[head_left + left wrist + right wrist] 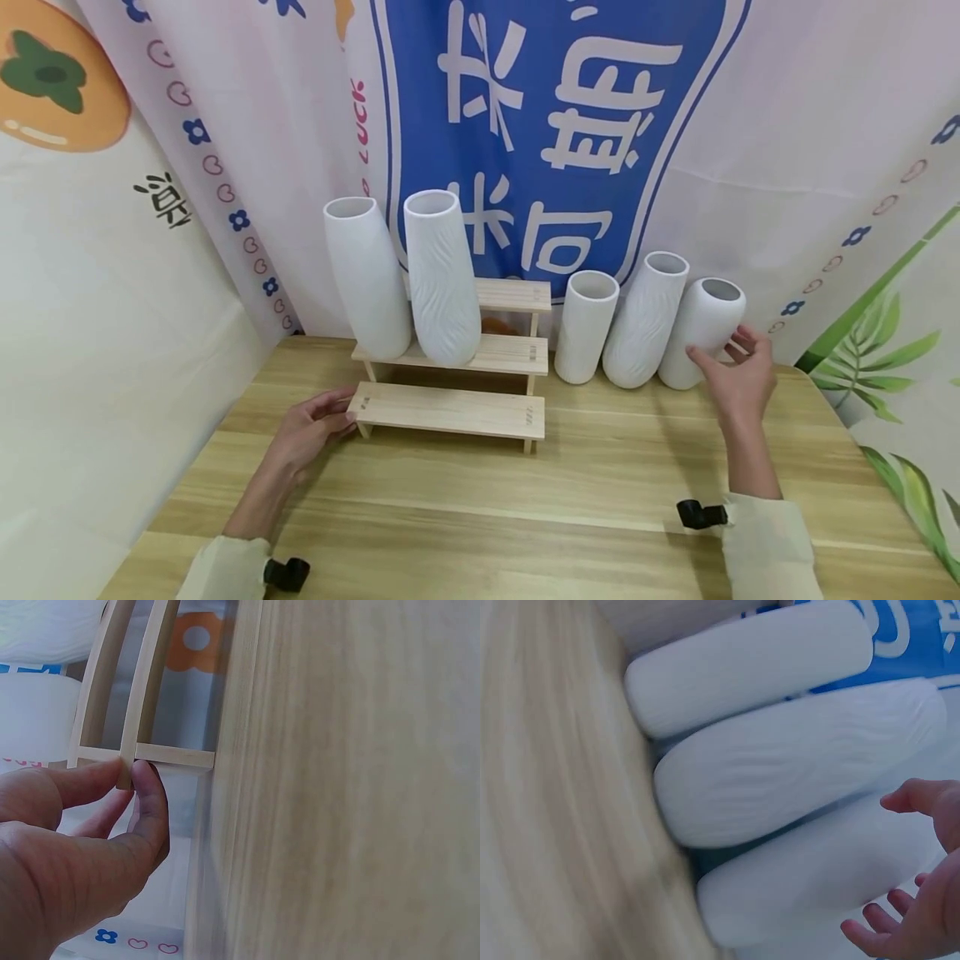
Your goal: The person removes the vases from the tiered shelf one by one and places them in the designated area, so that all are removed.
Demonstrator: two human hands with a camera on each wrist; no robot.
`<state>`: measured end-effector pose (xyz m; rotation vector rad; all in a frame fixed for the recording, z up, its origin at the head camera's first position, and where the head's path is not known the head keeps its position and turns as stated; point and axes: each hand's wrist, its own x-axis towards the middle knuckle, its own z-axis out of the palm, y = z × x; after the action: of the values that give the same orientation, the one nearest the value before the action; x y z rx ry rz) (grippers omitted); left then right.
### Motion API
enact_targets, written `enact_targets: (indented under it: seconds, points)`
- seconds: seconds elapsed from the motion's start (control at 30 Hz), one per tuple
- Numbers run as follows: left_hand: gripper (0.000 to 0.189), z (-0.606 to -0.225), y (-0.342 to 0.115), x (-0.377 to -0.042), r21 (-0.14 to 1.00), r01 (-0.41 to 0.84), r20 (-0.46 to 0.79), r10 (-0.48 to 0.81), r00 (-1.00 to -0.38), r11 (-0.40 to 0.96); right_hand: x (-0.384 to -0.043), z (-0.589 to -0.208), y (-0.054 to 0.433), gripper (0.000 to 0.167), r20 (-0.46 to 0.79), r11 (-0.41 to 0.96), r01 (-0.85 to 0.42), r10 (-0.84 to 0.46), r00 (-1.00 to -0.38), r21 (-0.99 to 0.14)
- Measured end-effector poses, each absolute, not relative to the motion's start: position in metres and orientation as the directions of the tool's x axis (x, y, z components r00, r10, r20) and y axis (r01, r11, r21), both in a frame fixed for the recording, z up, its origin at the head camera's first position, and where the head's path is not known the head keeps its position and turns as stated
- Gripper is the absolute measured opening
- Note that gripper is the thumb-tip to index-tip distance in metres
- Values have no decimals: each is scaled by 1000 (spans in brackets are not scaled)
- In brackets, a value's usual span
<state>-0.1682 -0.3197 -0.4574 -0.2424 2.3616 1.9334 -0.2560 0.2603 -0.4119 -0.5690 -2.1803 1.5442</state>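
With my left hand (pixel 311 429), I pinch the left end of a three-step wooden display stand (pixel 450 410), at its lowest board. The left wrist view shows thumb and fingertips on either side of that board's end (pixel 127 769). Two tall white vases, one smooth (pixel 369 279) and one wavy-ribbed (pixel 444 287), stand on the middle step. My right hand (pixel 742 379) is at the rightmost white vase (pixel 701 333), thumb before it and fingers at its right side. In the right wrist view, the fingers of that hand (pixel 922 900) are spread and loosely bent beside the vase.
A short white cylinder vase (pixel 587 329) and a ribbed vase (pixel 647 325) stand on the wooden table (pixel 600 500) between the stand and the rightmost vase. Behind hangs a printed curtain (pixel 765 108) with a blue panel. Black wrist cameras sit at both sleeves.
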Motion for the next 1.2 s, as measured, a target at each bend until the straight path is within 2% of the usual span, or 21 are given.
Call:
enact_targets:
  seconds: [0.23,0.73,1.2]
  points:
    - [56,-456,-320,-168,967,-172,-162,-70,-984,190,-241,-385,236,81,107,243,49,588,-802,-969]
    - [54,-456,-321,-167,965,-156,-143,-75,-987,209,-232,-365,169,73,221,134,-176,536,-815,-975]
    - [54,-458,-320,-167,968,-157,-145,-73,-987,198,-228,-360,105,70,253,45,-257,402,-880,-965]
